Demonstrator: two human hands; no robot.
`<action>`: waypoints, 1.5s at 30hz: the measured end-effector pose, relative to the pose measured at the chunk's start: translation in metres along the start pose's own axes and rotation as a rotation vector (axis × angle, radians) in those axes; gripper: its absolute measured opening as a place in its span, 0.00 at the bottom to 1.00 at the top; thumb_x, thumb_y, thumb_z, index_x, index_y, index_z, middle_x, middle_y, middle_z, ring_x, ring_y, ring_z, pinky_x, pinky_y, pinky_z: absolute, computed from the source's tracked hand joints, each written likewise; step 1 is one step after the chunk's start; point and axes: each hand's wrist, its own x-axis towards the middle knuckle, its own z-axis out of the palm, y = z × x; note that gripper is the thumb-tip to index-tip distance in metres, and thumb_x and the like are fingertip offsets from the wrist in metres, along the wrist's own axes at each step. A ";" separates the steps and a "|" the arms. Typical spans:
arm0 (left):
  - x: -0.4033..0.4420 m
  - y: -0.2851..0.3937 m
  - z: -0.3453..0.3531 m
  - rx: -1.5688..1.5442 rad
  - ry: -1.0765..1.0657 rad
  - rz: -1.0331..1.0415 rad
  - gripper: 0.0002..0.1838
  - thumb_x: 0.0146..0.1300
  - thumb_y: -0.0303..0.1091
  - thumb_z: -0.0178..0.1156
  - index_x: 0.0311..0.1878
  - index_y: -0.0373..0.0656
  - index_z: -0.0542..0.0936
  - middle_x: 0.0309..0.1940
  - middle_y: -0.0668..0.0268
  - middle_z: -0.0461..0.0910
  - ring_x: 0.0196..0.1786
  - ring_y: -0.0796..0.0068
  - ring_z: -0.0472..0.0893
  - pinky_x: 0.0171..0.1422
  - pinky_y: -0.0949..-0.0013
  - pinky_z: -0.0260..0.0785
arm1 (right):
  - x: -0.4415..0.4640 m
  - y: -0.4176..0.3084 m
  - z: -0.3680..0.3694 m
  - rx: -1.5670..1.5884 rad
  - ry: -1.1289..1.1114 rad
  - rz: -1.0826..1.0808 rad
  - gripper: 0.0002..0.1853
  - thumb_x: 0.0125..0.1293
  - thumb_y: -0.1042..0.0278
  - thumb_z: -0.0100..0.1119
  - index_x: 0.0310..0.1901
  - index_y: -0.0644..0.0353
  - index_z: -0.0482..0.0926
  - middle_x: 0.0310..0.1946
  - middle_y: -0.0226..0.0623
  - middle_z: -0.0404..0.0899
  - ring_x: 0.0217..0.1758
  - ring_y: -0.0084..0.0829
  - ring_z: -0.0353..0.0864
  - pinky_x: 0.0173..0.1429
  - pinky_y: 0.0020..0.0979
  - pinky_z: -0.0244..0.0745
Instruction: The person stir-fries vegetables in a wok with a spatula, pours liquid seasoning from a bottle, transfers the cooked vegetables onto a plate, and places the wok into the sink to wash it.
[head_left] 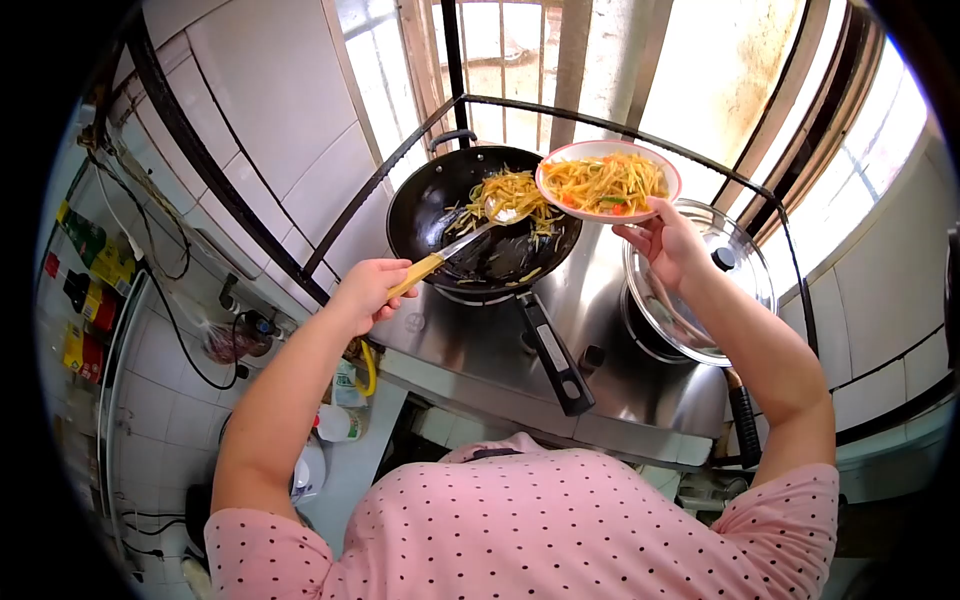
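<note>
Shredded food [516,198] lay in the black wok [420,222] on the stove [465,330] and filled the plate [553,190] beside it. The left hand [375,295] gripped the spoon's yellow handle [415,274]; its bowl touched the wok's food. The right hand [664,240] pinched the plate's rim.

Seen from above: shiny steel stove [598,300]. Carries black wok [420,215] on left side, with long handle [555,355] toward front edge. Carries second pan [637,322] on right side, under glass lid [680,285], partly hidden. Has dark knob [592,357] near front, just right of wok handle.
</note>
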 end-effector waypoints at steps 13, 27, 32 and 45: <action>0.005 -0.039 0.033 -0.162 0.081 0.214 0.20 0.70 0.32 0.50 0.63 0.35 0.69 0.29 0.64 0.77 0.22 0.86 0.67 0.22 0.81 0.62 | -0.006 0.008 0.000 -0.019 -0.004 0.011 0.17 0.69 0.69 0.46 0.52 0.75 0.66 0.44 0.49 0.76 0.43 0.41 0.82 0.48 0.34 0.85; -0.056 -0.026 -0.001 -0.143 0.109 0.369 0.21 0.70 0.29 0.49 0.65 0.34 0.67 0.31 0.64 0.77 0.22 0.87 0.66 0.22 0.82 0.60 | -0.015 0.027 0.005 -0.117 -0.023 0.028 0.13 0.70 0.69 0.45 0.49 0.71 0.69 0.40 0.47 0.77 0.40 0.38 0.82 0.45 0.35 0.86; -0.097 -0.005 -0.007 0.041 0.156 0.461 0.20 0.69 0.28 0.50 0.63 0.37 0.70 0.31 0.64 0.78 0.20 0.87 0.68 0.21 0.81 0.62 | -0.015 0.041 0.015 -0.081 -0.048 0.072 0.14 0.72 0.68 0.43 0.52 0.70 0.67 0.45 0.47 0.77 0.46 0.39 0.81 0.53 0.37 0.83; -0.141 -0.048 0.009 0.960 0.513 1.055 0.25 0.59 0.22 0.55 0.62 0.35 0.69 0.42 0.56 0.75 0.43 0.52 0.76 0.46 0.57 0.70 | -0.049 0.059 0.064 0.145 -0.134 0.002 0.16 0.71 0.66 0.45 0.52 0.71 0.68 0.45 0.46 0.77 0.38 0.35 0.83 0.42 0.28 0.85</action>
